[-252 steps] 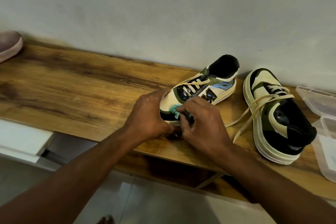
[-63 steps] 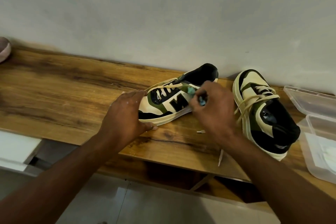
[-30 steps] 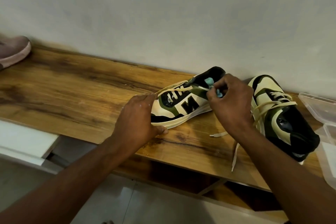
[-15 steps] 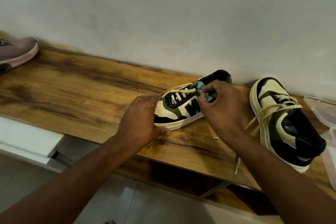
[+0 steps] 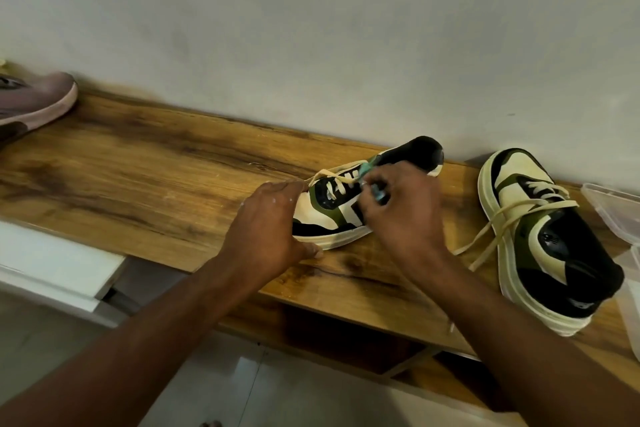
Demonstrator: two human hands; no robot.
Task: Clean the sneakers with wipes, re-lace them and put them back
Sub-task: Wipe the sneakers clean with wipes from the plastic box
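Cleaning step in hand: left hand [image 5: 268, 229] steadied the near sneaker [image 5: 341, 208] on the desk [image 5: 145, 184], right hand [image 5: 403, 215] pinched a teal wipe [image 5: 367, 172] at the laces; second sneaker [image 5: 550, 243] at 3 o'clock presumably awaited wiping next.

A long brown wooden shelf [image 5: 145, 163] is running along the wall. Two cream, green and black sneakers [image 5: 325, 218] [image 5: 554, 246] are sitting on it. A pinkish shoe [image 5: 34, 102] is lying far left. Maybe a clear plastic box [image 5: 613, 208] is sitting far right.
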